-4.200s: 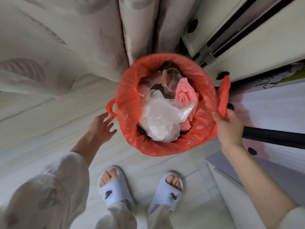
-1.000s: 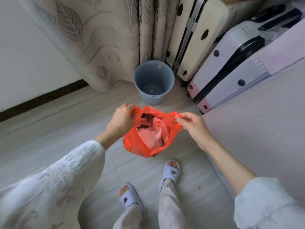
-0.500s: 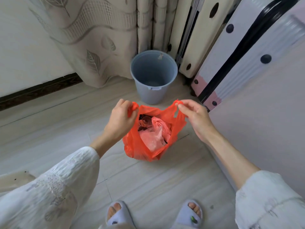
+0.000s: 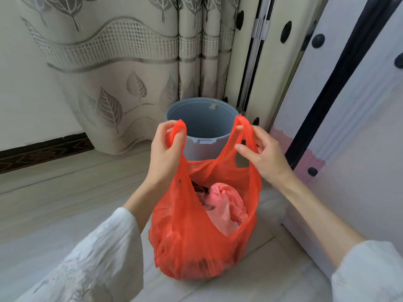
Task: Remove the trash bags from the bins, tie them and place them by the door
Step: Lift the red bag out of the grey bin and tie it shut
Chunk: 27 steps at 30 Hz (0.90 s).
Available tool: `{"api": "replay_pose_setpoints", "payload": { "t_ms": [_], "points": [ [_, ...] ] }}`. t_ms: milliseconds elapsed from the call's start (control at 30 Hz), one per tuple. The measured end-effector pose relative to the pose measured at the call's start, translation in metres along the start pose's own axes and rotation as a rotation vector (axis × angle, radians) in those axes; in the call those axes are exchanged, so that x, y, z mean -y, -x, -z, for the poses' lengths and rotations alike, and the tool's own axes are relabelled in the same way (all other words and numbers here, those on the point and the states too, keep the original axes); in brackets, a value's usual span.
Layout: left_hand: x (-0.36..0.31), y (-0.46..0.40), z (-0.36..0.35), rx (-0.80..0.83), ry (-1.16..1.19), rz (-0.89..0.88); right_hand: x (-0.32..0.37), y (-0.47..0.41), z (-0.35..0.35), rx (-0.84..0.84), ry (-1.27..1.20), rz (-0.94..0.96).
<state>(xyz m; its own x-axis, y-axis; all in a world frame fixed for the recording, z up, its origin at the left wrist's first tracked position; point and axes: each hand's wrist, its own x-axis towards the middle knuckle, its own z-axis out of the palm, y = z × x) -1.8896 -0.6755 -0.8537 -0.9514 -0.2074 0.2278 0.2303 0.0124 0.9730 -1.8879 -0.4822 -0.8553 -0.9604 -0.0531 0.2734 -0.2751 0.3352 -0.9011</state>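
The orange trash bag [image 4: 202, 227] is out of its bin and hangs low in the middle of my view, its mouth gaping, with crumpled pink plastic [image 4: 226, 205] and something dark beside it showing inside. Whether its bottom touches the floor [image 4: 54, 203] or floats just above it, I cannot tell. My left hand [image 4: 165, 153] has its fingers curled round the left handle loop, the loop poking up over my knuckles at about eleven o'clock from the bag's mouth. My right hand [image 4: 263, 155] pinches the right handle loop between thumb and fingertips at about one o'clock, the other fingers spread loosely. The two loops are held apart, not crossed.

So I judge the first step for this bag done: it is lifted free. Tying has not begun, and no knot shows. After that it has to go by the door, which I cannot see from here, and any other bins wait too.

At twelve o'clock, just behind the bag, the grey-blue bin [image 4: 202, 129] stands upright with no liner, a small scrap stuck at its far rim. Behind it hangs the leaf-patterned curtain [image 4: 122, 62]. From one to three o'clock, the suitcases [image 4: 353, 118] lean near the bin.
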Motion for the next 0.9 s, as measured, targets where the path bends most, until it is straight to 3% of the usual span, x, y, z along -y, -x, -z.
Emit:
{"api": "replay_pose_setpoints", "payload": {
  "t_ms": [100,167,300,400,467,633,733,900],
  "points": [
    [0.016,0.001,-0.007,-0.034,0.074,0.047,-0.022,0.001,0.002,-0.111,0.039,-0.016],
    [0.021,0.009,-0.006,0.012,-0.013,0.060,-0.033,0.003,0.007,-0.112,0.066,-0.064],
    [0.038,0.028,0.004,0.257,-0.166,-0.069,-0.047,0.004,0.010,-0.007,0.096,-0.200],
    [0.068,0.038,0.009,0.296,-0.633,-0.031,-0.057,-0.001,-0.006,0.076,0.031,-0.265],
    [0.081,0.043,0.013,0.293,-0.837,0.035,-0.065,-0.004,-0.019,0.096,0.130,-0.293],
    [0.075,0.036,0.025,0.055,-0.367,0.193,-0.068,0.000,-0.045,0.037,0.241,-0.248],
    [0.067,0.031,0.037,0.001,-0.202,0.169,-0.054,0.000,-0.037,-0.078,0.025,-0.310],
    [0.054,0.008,0.053,-0.159,0.079,0.142,-0.028,0.012,-0.011,-0.080,-0.438,-0.326]
  ]
}}
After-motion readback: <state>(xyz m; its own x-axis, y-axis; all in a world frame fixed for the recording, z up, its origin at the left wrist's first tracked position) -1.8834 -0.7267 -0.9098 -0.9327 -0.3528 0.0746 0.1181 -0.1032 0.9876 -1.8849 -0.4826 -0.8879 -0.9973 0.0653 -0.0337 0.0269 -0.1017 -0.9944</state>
